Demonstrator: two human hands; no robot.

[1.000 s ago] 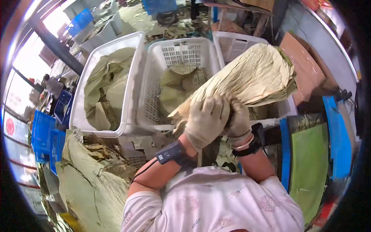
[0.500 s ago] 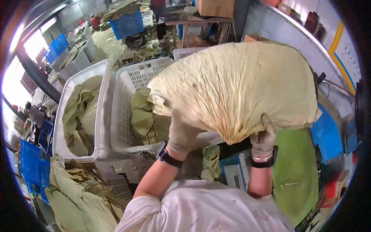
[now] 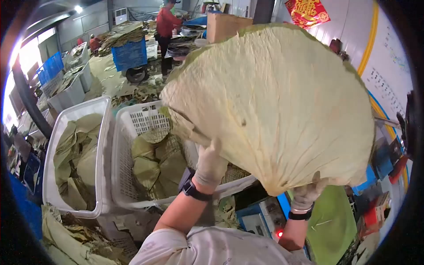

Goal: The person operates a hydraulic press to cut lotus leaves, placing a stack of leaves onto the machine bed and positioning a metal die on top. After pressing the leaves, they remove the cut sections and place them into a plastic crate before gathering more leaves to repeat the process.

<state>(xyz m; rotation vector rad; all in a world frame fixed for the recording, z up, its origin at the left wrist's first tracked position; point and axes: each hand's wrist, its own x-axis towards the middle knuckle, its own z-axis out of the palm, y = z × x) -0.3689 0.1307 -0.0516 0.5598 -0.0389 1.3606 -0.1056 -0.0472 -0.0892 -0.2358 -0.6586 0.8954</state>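
A large, pale, fan-shaped dried lotus leaf (image 3: 282, 101) is held up in front of me, its veins running down to a point at the bottom. My left hand (image 3: 211, 164), in a pale glove, is closed on its lower left edge. My right hand (image 3: 308, 193), also gloved, pinches the lower edge right of the point; part of its fingers is hidden behind the leaf. Below and left of the leaf stands a white perforated basket (image 3: 118, 172) holding folded greenish leaves (image 3: 159, 165).
Another white basket (image 3: 104, 154) with leaves stands farther left. More dried leaves (image 3: 66, 236) lie at lower left. A flat green surface (image 3: 331, 221) is at lower right, beside a blue-edged box (image 3: 256, 221). A person in red (image 3: 168, 24) stands behind, near a blue cart (image 3: 129, 55).
The leaf now looks smoother and more spread, and it rises higher in view, both hands still on it. My view has tilted up, showing the person in red and a red wall decoration.
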